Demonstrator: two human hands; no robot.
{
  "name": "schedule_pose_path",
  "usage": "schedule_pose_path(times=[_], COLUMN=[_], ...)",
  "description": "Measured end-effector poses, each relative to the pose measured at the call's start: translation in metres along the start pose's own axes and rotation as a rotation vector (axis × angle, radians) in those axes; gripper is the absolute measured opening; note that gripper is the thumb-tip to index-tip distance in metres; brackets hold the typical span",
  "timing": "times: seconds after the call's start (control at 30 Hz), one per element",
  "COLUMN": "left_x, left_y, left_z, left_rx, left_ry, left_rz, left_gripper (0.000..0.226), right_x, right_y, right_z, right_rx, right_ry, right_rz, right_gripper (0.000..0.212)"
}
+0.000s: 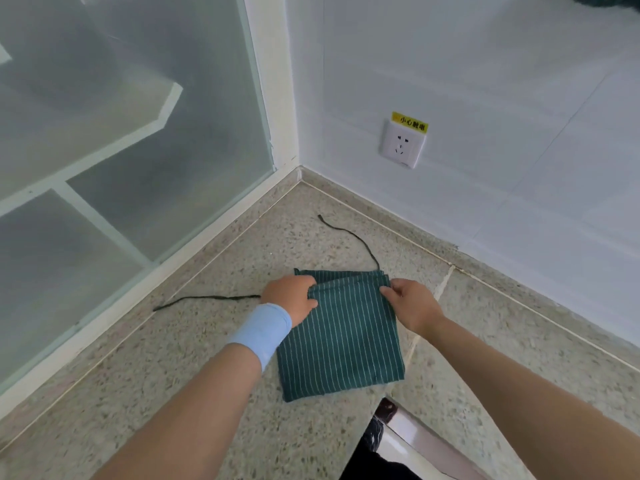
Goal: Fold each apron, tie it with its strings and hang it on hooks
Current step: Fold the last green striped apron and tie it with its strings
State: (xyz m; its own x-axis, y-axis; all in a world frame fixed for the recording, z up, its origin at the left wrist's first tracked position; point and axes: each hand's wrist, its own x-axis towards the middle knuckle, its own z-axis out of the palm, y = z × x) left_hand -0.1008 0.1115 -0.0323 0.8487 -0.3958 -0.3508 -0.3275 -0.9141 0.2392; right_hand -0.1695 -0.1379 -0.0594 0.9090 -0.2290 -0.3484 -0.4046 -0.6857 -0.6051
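- Head view: a folded dark green apron with thin white stripes point(343, 337) lies on the speckled stone surface point(207, 358).
- The left hand point(289, 297) and the right hand point(414, 304), apart, each pinch its far fold.
- A dark string point(207, 298) runs left; a second string point(356, 237) curves toward the corner.
- Behind, a white wall socket point(401, 147).

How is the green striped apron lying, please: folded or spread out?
Folded: the apron is a compact layered rectangle, left hand and right hand gripping its far fold; its strings trail loose, untied.
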Motion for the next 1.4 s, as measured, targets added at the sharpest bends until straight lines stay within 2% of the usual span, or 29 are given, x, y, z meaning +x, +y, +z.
schedule_pose_path(times=[0.1, 0.17, 0.27, 0.37, 0.43, 0.47, 0.53, 0.63, 0.73, 0.8, 0.9, 1.0, 1.1, 1.23, 1.33, 1.4], left_x=[0.014, 0.018, 0.018, 0.02, 0.023, 0.023, 0.025, 0.024, 0.018, 0.012, 0.003, -0.006, -0.014, -0.023, -0.033, -0.041], left_y=[0.01, 0.016, 0.021, 0.019, 0.012, 0.009, 0.004, 0.004, 0.002, -0.001, -0.007, -0.01, -0.003, 0.011, 0.012, 0.01], left_z=[0.024, 0.049, 0.093, 0.118, 0.131, 0.135, 0.141, 0.148, 0.158, 0.159, 0.156, 0.156, 0.158, 0.154, 0.151, 0.148], left_rx=[0.052, -0.002, -0.003, 0.029, 0.087, 0.12, 0.146, 0.138, 0.136, 0.143, 0.166, 0.137, 0.19, 0.243, 0.207, 0.153], left_ry=[0.253, 0.311, 0.193, -0.053, -0.172, -0.198, -0.188, -0.143, -0.095, -0.104, -0.077, -0.111, -0.129, -0.163, -0.194, -0.171], left_rz=[0.077, 0.176, 0.316, 0.235, 0.219, 0.229, 0.26, 0.35, 0.393, 0.345, 0.277, 0.251, 0.314, 0.339, 0.324, 0.324], left_gripper=[0.046, 0.041, 0.042, 0.056, 0.065, 0.068, 0.071, 0.073, 0.073, 0.072, 0.071, 0.07, 0.07, 0.072, 0.079, 0.091], right_x=[0.032, 0.05, 0.064, 0.071, 0.069, 0.066, 0.056, 0.04, 0.028, 0.026, 0.025, 0.01, -0.023, -0.049, -0.057, -0.069], right_y=[0.003, 0.01, 0.02, 0.025, 0.027, 0.029, 0.028, 0.043, 0.07, 0.083, 0.077, 0.06, 0.067, 0.099, 0.098, 0.099], right_z=[0.012, 0.024, 0.037, 0.045, 0.049, 0.052, 0.055, 0.067, 0.077, 0.078, 0.073, 0.075, 0.084, 0.087, 0.079, 0.071], right_rx=[-0.047, -0.106, -0.161, -0.178, -0.367, -0.486, -0.631, -0.689, -0.763, -0.818, -0.861, -0.789, -0.726, -0.792, -0.752, -0.736], right_ry=[-0.004, -0.021, -0.001, 0.034, 0.056, 0.097, 0.174, 0.129, -0.068, -0.109, -0.114, -0.06, -0.054, -0.064, -0.057, -0.136], right_rz=[0.036, 0.087, 0.169, 0.228, 0.155, 0.071, -0.159, -0.462, -0.423, -0.405, -0.428, -0.391, -0.338, -0.327, -0.369, -0.459], right_gripper=[0.029, 0.028, 0.031, 0.03, 0.034, 0.046, 0.062, 0.057, 0.056, 0.059, 0.059, 0.057, 0.057, 0.065, 0.067, 0.078])
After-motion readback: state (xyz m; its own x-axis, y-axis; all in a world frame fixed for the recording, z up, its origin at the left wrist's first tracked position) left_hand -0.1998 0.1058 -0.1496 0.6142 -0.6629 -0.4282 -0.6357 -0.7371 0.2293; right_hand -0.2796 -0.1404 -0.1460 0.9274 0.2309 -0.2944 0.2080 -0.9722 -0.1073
